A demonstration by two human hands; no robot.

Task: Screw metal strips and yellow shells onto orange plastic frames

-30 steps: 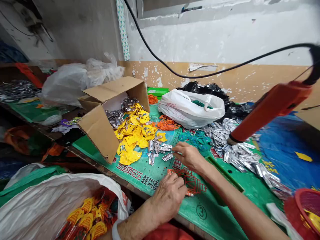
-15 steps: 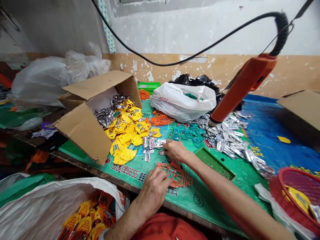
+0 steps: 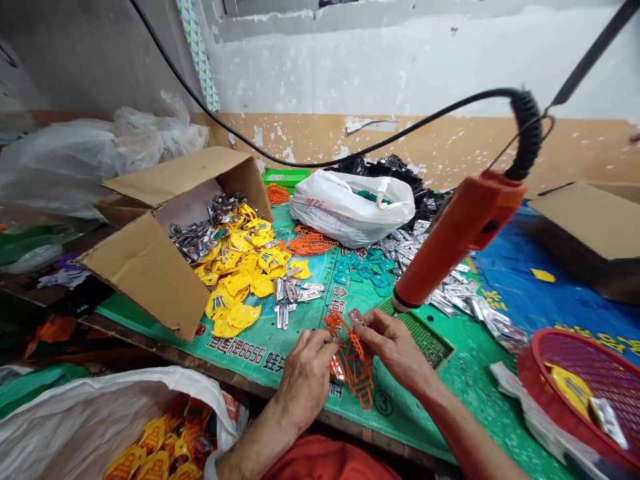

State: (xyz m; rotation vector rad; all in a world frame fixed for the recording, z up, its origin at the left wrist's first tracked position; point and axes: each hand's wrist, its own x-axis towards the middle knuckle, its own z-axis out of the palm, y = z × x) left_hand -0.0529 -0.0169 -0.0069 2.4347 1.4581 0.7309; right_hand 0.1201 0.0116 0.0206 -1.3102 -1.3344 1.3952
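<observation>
My left hand [image 3: 309, 377] is closed on the left side of an orange openwork plastic frame [image 3: 356, 367], which is tilted above the table's front edge. A small silvery piece [image 3: 356, 317] is pinched in my right hand [image 3: 395, 343], at the frame's upper right. Beyond my hands lies a small group of silver pieces [image 3: 287, 293], next to a heap of yellow pieces [image 3: 240, 280] that spills from a cardboard box [image 3: 150, 273]. An orange-red tool [image 3: 457, 240] hangs by a black cable above a green mesh tray [image 3: 425, 337].
A white bag [image 3: 350, 207] stands at the back beside teal pieces [image 3: 370, 267] and scattered silver pieces [image 3: 465, 293]. At right is a red basket [image 3: 537, 393]. An open sack [image 3: 125, 393] with yellow and orange items sits at lower left.
My right hand has drawn back from the silver group with a piece and come to the orange frame. The frame has turned and tilted up. The view has shifted, and the tool appears lower.
</observation>
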